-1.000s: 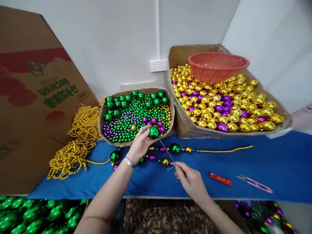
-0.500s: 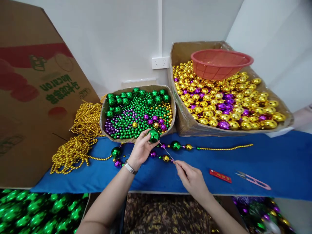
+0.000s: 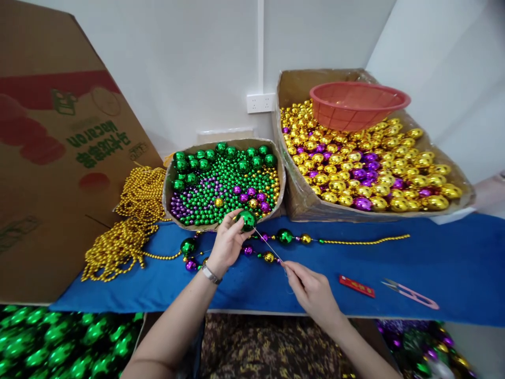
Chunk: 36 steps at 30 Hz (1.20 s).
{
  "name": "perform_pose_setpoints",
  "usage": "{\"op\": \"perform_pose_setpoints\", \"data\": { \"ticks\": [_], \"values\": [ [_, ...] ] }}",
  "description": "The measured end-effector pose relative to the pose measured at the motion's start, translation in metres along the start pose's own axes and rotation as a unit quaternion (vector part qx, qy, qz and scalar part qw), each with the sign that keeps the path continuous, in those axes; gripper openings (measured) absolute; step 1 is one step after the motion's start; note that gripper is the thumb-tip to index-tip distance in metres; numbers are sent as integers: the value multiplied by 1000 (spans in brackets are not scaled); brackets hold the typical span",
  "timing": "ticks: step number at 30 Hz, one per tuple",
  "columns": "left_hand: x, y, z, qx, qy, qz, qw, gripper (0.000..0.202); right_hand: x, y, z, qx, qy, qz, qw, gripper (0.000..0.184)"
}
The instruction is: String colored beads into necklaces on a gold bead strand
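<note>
A large shiny green bead [image 3: 246, 220] is pinched in the fingers of my left hand [image 3: 226, 243], just in front of the bead box. My right hand [image 3: 311, 288] is closed on the end of a thin needle [image 3: 268, 245], whose far tip meets the green bead's lower right side. Whether the tip has entered a hole is too small to tell. Beneath both hands, a bead garland [image 3: 284, 237] of green, purple and gold beads lies on the blue cloth [image 3: 315, 263], ending at the right in a string of small gold beads [image 3: 366, 240].
A small box [image 3: 282, 181] holds green, purple and gold beads. Right of it stands a larger box [image 3: 315, 210] with gold and purple beads and a red basket [image 3: 359, 108]. Gold bead strands [image 3: 114, 250] lie left. Pink-handled snips [image 3: 412, 293] and a red packet [image 3: 357, 286] lie right.
The green bead and my left hand have shifted very slightly left. My right hand has hardly moved, and the needle still meets the bead.
</note>
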<state>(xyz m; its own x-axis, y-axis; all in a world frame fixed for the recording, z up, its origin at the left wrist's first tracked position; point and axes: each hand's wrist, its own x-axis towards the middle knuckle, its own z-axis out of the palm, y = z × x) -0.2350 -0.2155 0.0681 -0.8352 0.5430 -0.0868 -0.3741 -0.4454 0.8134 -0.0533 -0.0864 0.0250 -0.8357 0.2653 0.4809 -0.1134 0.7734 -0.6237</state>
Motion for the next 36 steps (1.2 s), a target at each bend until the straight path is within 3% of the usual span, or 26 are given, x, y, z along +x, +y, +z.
{"op": "perform_pose_setpoints", "data": {
  "ticks": [15, 21, 24, 33, 36],
  "values": [
    [-5, -1, -3, 98, -16, 53, 994, 36, 0, -2, 1, -12, -1, 1, 1000, 22],
    [-18, -17, 1, 232, -43, 154, 960, 59, 4, -1, 10, -28, 3, 8, 1000, 24],
    [-26, -25, 2, 223, -60, 144, 962, 67, 4, -2, 10, -15, -2, 16, 1000, 24],
    [-36, -32, 0, 169, -34, 83, 982, 70, -2, 4, 14, -36, 13, -17, 999, 25],
    [-42, -37, 1, 187, -59, 70, 978, 78, -1, 3, 15, -33, 12, -17, 999, 25]
  ]
}}
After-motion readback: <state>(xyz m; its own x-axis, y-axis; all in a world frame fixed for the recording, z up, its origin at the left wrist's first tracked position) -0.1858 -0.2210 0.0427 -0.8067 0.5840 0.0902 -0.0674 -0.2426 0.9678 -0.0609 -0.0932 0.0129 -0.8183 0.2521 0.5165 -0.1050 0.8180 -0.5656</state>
